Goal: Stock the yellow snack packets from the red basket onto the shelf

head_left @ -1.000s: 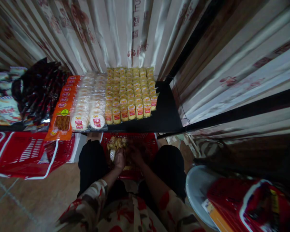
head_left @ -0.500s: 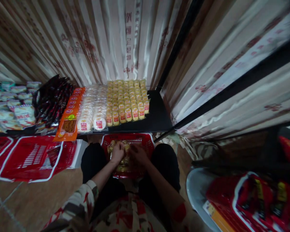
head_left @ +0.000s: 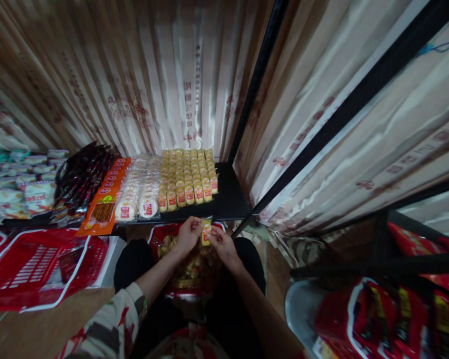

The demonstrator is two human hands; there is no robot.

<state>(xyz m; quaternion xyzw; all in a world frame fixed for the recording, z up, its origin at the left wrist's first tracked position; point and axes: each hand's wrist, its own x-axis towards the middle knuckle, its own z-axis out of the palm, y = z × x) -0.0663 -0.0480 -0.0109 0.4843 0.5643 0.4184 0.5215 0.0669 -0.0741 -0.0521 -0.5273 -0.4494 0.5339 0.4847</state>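
Note:
A small yellow packaged snack point(head_left: 205, 233) with a red label is held upright between my two hands, above a red basket point(head_left: 157, 233). My left hand point(head_left: 189, 235) pinches its upper left edge. My right hand point(head_left: 221, 245) grips it from the right side. More yellow snack packs point(head_left: 189, 274) lie loose in the basket between my knees. Just ahead, rows of similar yellow packs point(head_left: 187, 174) stand on the black shelf point(head_left: 232, 192). Beside them are rows of round white packaged snacks point(head_left: 147, 207).
Left along the shelf lie an orange packet point(head_left: 101, 212), dark wrapped sticks point(head_left: 82, 174) and white snack bags point(head_left: 39, 197). Red baskets point(head_left: 33, 264) stand below. A black frame bar point(head_left: 303, 164) slants at right, before pale curtains. Lower right holds a basket of red packs point(head_left: 381, 319).
Both hands have risen from inside the basket toward the shelf edge, and a yellow snack pack now shows between them. The view has tilted up and shifted right.

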